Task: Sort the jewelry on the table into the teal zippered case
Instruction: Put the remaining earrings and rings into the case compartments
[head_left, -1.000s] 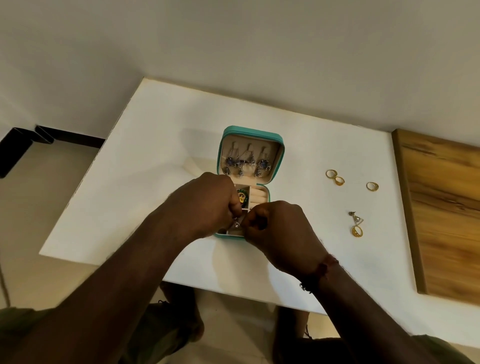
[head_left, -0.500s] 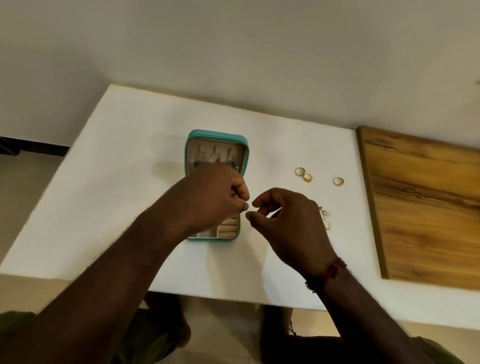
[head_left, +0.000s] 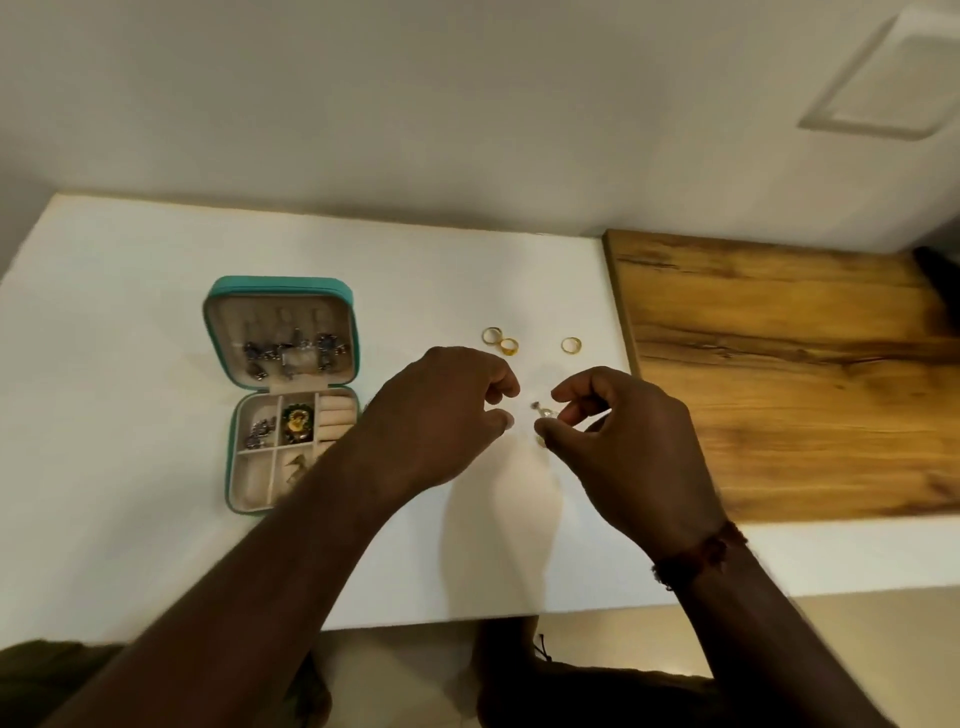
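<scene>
The teal zippered case (head_left: 280, 283) lies open at the table's left. Silver-blue earrings (head_left: 291, 351) hang in its lid. Its base holds a green-gold brooch (head_left: 297, 423), silver pieces (head_left: 260, 431) and ring rolls (head_left: 335, 415). Three gold rings (head_left: 508, 345) sit on the white table (head_left: 130, 291) right of the case. A silver-and-gold earring (head_left: 542, 412) lies just in front of them. My right hand (head_left: 623, 447) hovers over it, thumb and forefinger apart on either side. My left hand (head_left: 441, 415) is close beside it, fingers loosely curled, holding nothing.
A wooden board (head_left: 779, 374) covers the table's right part, its edge close to the rings. A wall runs along the back. My left forearm crosses the case's near right corner. A dark object (head_left: 935, 270) sits at the far right.
Both hands left the case's base and moved right to the earring on the table. The view shifted right, so the case now sits at the left.
</scene>
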